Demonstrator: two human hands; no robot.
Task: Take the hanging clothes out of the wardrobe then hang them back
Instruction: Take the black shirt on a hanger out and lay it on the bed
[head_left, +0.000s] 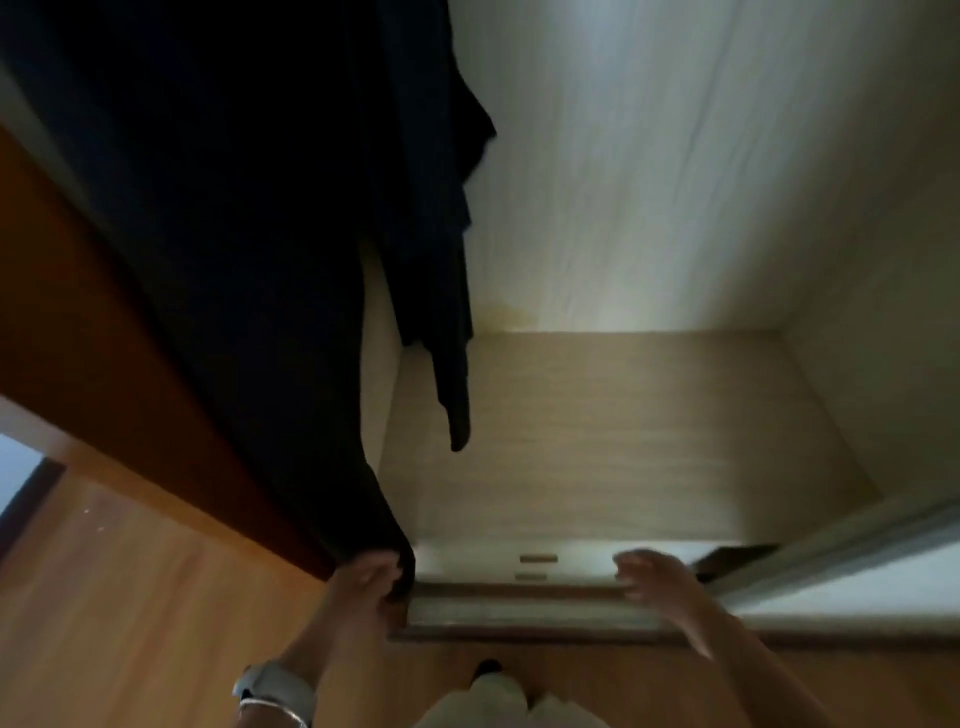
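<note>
Dark clothes (249, 218) hang down the left side of the open wardrobe (649, 182), filling the upper left of the view. Their hangers and the rail are out of frame. My left hand (363, 582), with a watch on the wrist, pinches the bottom hem of the long dark garment near the wardrobe's front edge. A narrower dark piece (452, 374) dangles free behind it. My right hand (654, 582) hovers over the wardrobe floor's front edge, fingers apart, holding nothing. The picture is blurred.
The wardrobe's pale floor panel (623, 441) and back wall are bare on the right. A brown door panel (78, 322) stands at the left, a sliding door track (519, 608) runs along the front, and a light door edge (857, 551) is at the right. Wooden flooring (130, 597) lies below.
</note>
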